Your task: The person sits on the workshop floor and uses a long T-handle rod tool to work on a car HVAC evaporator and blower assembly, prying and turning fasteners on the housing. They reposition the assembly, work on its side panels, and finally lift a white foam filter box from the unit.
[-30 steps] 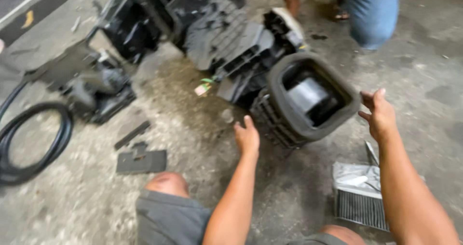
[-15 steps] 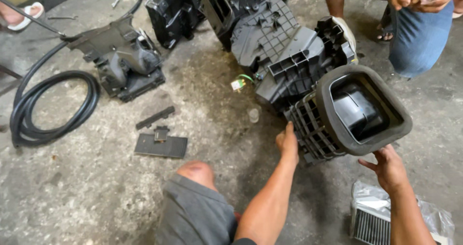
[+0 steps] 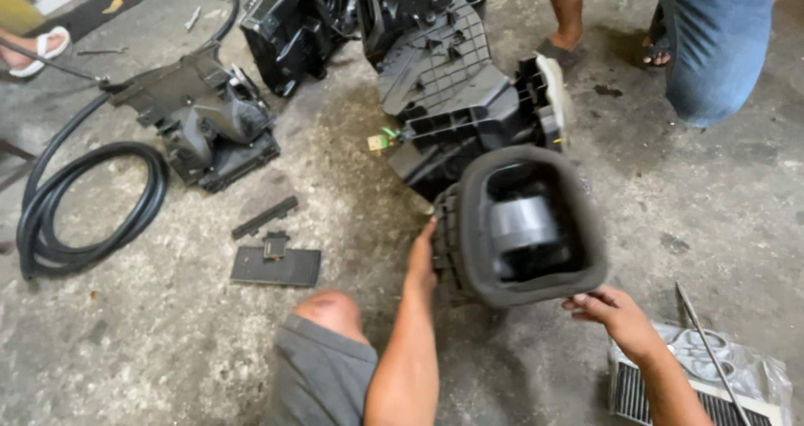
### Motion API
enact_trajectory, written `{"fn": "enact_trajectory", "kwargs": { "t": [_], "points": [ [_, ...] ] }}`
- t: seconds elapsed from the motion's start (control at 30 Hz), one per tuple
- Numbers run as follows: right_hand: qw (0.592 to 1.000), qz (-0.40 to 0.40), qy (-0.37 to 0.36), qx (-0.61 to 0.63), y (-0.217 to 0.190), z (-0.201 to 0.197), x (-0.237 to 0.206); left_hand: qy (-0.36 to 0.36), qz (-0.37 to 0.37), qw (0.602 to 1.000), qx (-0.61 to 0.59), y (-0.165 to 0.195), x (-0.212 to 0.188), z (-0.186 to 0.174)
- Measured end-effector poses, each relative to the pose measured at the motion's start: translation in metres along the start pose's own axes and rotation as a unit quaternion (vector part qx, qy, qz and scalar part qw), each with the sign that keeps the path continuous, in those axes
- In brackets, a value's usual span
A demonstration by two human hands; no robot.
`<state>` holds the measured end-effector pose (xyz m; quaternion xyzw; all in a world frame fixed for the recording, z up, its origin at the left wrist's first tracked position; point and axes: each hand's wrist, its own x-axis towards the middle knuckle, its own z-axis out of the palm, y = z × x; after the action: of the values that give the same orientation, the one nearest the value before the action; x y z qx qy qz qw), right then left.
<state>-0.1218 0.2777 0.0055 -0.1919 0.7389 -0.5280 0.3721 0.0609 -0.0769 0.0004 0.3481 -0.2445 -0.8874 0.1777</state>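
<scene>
A large black plastic blower housing (image 3: 469, 116) lies on the concrete floor, its round open duct mouth (image 3: 523, 225) with a foam rim facing me. My left hand (image 3: 421, 258) presses flat against the left side of that duct mouth. My right hand (image 3: 615, 313) touches the lower right rim with its fingertips. A grey fan drum shows inside the opening. My bent knee (image 3: 331, 313) in grey shorts sits just left of my left arm.
Another black housing part (image 3: 205, 120) and a coiled black hose (image 3: 84, 208) lie to the left. A flat black panel (image 3: 275, 264) and a strip lie near my knee. A finned core in plastic (image 3: 703, 384) sits at lower right. A person in jeans (image 3: 712, 41) squats at top right.
The view has shifted, so the housing sits more centred. My left hand has moved onto the duct's left side, and my right hand has reached up to its lower rim.
</scene>
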Motion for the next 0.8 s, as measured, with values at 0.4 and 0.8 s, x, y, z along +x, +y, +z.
{"fn": "enact_trajectory", "kwargs": {
  "t": [0.4,0.8],
  "points": [
    [0.914,-0.314,0.212,-0.146,-0.192,0.018,0.108,0.001,0.014,0.998,0.061,0.008,-0.029,-0.005],
    [0.898,-0.217,0.26,-0.28,-0.275,0.058,0.13,0.126,-0.016,0.981,0.147,0.018,-0.049,0.021]
  ]
}}
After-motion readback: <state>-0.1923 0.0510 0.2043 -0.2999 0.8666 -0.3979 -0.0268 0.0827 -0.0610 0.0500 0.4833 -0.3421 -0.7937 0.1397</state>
